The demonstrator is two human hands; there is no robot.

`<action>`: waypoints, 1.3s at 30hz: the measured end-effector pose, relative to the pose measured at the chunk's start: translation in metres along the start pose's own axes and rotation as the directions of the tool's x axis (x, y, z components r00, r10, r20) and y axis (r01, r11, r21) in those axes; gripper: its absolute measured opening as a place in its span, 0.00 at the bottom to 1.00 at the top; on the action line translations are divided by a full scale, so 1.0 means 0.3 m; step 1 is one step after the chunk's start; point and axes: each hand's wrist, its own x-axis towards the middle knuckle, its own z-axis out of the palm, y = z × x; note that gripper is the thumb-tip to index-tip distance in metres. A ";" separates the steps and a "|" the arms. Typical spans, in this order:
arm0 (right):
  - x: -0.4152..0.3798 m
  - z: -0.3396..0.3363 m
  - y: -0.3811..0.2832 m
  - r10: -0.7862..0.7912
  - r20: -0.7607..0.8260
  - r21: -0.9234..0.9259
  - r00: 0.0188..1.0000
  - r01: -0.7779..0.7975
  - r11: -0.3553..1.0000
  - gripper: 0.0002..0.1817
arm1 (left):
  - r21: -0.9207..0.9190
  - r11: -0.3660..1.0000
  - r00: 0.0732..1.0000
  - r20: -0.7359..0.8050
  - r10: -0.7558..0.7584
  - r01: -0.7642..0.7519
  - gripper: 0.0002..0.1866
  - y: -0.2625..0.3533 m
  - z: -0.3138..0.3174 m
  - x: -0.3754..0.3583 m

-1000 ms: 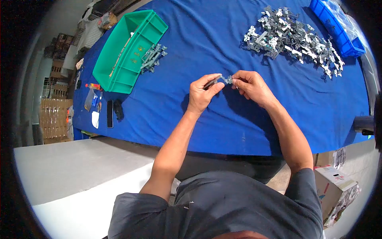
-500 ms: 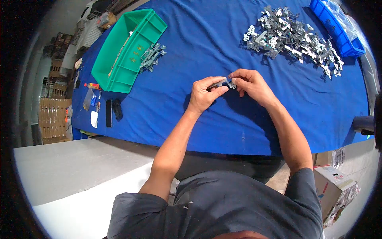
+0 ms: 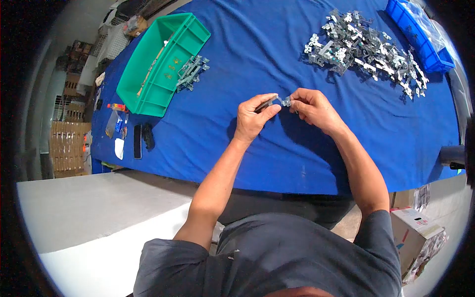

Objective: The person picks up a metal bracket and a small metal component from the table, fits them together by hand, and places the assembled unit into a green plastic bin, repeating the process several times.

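Above the middle of the blue cloth, my left hand [image 3: 251, 119] is closed, thumb and fingers pinching a dark and silver metal bracket [image 3: 268, 104]. Facing it, my right hand [image 3: 317, 110] pinches a small silver metal piece [image 3: 286, 102] at its fingertips. The silver piece is right at the bracket's end in this view. My fingers hide much of both parts. Up and left of my hands, a small stack of similar metal brackets [image 3: 190, 74] lies against a green bin. A large heap of loose metal brackets [image 3: 351, 47] is at the upper right.
The green bin [image 3: 154, 103] lies on the left of the blue cloth [image 3: 237, 168], with a blue tray [image 3: 438, 62] at the far right. A phone [image 3: 137, 141], a black item and small odds and ends lie at the left edge. A carton [image 3: 413, 222] stands below right.
My hands have drawn slightly apart, showing more of the silver piece between them. The right fingers have closed in further. The whole view has shifted a little.
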 end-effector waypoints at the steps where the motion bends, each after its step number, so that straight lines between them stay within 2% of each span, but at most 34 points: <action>1: 0.000 0.001 -0.002 -0.001 0.004 -0.004 1.000 0.001 1.000 0.09 | -0.014 1.000 1.000 0.005 -0.001 0.001 0.17 -0.002 0.002 0.002; 4: 0.011 0.006 0.023 -0.032 -0.001 0.002 0.999 0.032 0.999 0.09 | 0.011 1.000 0.999 0.030 0.016 -0.017 0.17 0.005 0.002 0.005; 7: 0.013 0.016 0.033 -0.073 -0.040 0.198 0.997 0.080 0.977 0.09 | 0.034 0.999 0.998 0.048 0.026 -0.028 0.16 0.004 0.007 0.004; 10: 0.017 0.000 0.032 -0.082 0.024 0.184 0.996 0.076 0.980 0.11 | 0.044 0.998 0.997 0.064 0.039 -0.042 0.17 -0.007 0.009 0.007; 13: 0.022 -0.003 0.042 -0.077 0.044 0.052 0.996 0.075 0.996 0.12 | 0.091 0.993 0.993 0.100 0.064 -0.074 0.17 -0.024 0.004 0.009; 17: 0.023 0.017 0.044 -0.132 -0.136 0.111 0.982 0.148 0.983 0.12 | 0.141 0.984 0.988 0.123 0.088 -0.106 0.16 -0.024 0.001 0.012; 19: 0.035 0.004 0.039 -0.135 -0.176 0.184 0.975 0.167 0.969 0.11 | 0.075 0.997 0.998 0.063 0.024 -0.029 0.17 -0.003 0.000 0.003; 20: 0.026 -0.006 0.033 -0.114 -0.144 0.081 0.983 0.127 0.989 0.10 | 0.041 0.999 0.999 0.035 -0.009 0.007 0.17 0.004 0.000 -0.001; 23: 0.010 0.001 0.020 -0.021 0.010 -0.017 1.000 0.021 1.000 0.10 | -0.017 1.000 0.999 -0.034 -0.002 0.002 0.17 -0.001 -0.002 -0.001; 29: 0.007 0.014 0.014 -0.039 0.000 -0.056 0.999 0.039 0.998 0.09 | -0.041 0.999 1.000 0.011 -0.016 0.016 0.17 0.002 -0.005 0.001; 33: 0.004 0.011 0.013 -0.056 -0.005 -0.019 0.998 0.056 0.998 0.09 | -0.047 0.999 1.000 0.001 -0.015 0.015 0.16 -0.004 -0.004 0.003; 39: 0.007 0.010 0.011 -0.050 -0.018 -0.064 0.999 0.048 0.997 0.10 | -0.066 0.998 1.000 -0.008 -0.009 0.008 0.17 -0.016 0.003 0.007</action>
